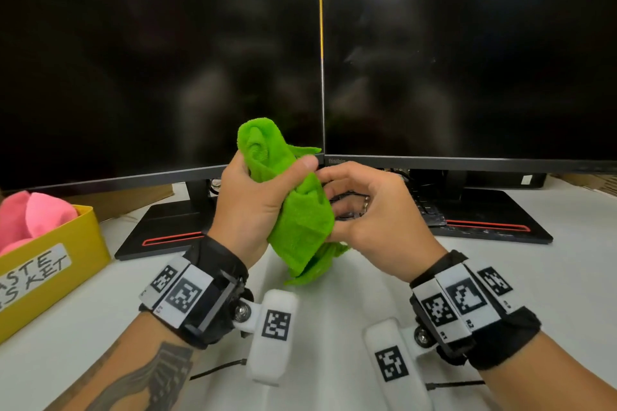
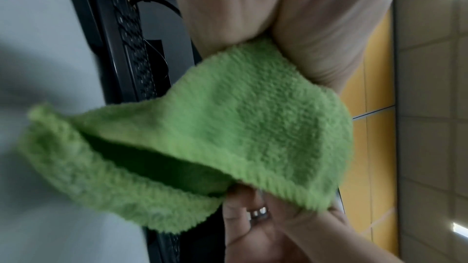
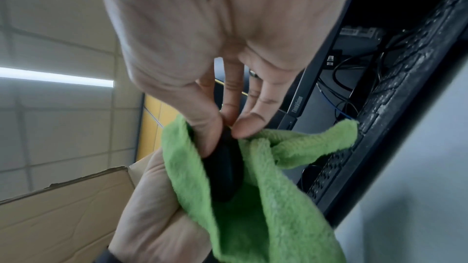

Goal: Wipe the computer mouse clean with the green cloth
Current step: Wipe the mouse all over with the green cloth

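My left hand [image 1: 260,197] grips the bunched green cloth [image 1: 293,210] above the white desk, in front of the two monitors. The cloth [image 3: 266,197] wraps around a black computer mouse [image 3: 224,169], which shows only in the right wrist view. My right hand [image 1: 364,207] holds the mouse, its thumb and fingers [image 3: 250,125] pinching the mouse's end at the cloth's edge. In the head view the mouse is almost wholly hidden behind the cloth and fingers. The cloth [image 2: 228,131] fills the left wrist view, with my right hand's ringed finger [image 2: 258,212] below it.
Two dark monitors [image 1: 160,60] [image 1: 467,53] stand close behind the hands on black stands. A black keyboard [image 1: 429,210] lies under the right monitor. A yellow waste basket [image 1: 63,243] holding pink cloths [image 1: 30,213] sits at the left. A cardboard box [image 3: 63,207] is nearby.
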A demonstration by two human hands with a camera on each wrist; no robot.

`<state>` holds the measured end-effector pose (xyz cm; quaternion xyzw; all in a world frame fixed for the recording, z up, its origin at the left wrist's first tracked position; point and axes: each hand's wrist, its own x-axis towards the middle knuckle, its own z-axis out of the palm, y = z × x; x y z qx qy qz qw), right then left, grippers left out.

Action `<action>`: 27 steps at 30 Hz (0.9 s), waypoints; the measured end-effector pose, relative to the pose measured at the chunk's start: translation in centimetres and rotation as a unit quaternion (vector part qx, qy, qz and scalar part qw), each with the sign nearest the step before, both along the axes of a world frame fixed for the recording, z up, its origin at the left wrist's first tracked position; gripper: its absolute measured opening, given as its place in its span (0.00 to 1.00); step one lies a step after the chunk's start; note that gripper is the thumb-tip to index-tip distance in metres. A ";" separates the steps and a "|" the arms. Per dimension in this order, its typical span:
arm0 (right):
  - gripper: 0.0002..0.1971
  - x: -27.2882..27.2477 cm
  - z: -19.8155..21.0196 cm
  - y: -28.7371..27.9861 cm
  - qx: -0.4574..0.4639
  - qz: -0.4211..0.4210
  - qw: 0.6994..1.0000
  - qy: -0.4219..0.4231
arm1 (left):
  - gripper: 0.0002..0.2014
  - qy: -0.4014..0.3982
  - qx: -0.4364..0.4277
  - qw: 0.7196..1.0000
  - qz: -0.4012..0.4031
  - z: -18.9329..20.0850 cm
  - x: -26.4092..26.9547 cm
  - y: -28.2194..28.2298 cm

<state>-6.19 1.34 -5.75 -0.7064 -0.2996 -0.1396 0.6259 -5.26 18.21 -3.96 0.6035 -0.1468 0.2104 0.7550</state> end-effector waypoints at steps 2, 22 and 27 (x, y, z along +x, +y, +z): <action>0.26 0.3 0.0 -0.3 0.022 -0.015 1.000 0.011 | 0.33 0.000 0.017 0.999 -0.036 0.1 -0.2 0.1; 0.22 1.1 -0.2 -0.6 0.008 -0.066 0.996 0.055 | 0.24 0.086 -0.018 0.990 -0.110 -0.4 -0.2 -0.6; 0.30 1.6 -0.7 0.0 0.005 -0.074 0.996 0.057 | 0.31 0.084 -0.019 0.995 -0.045 -0.1 -0.2 -0.7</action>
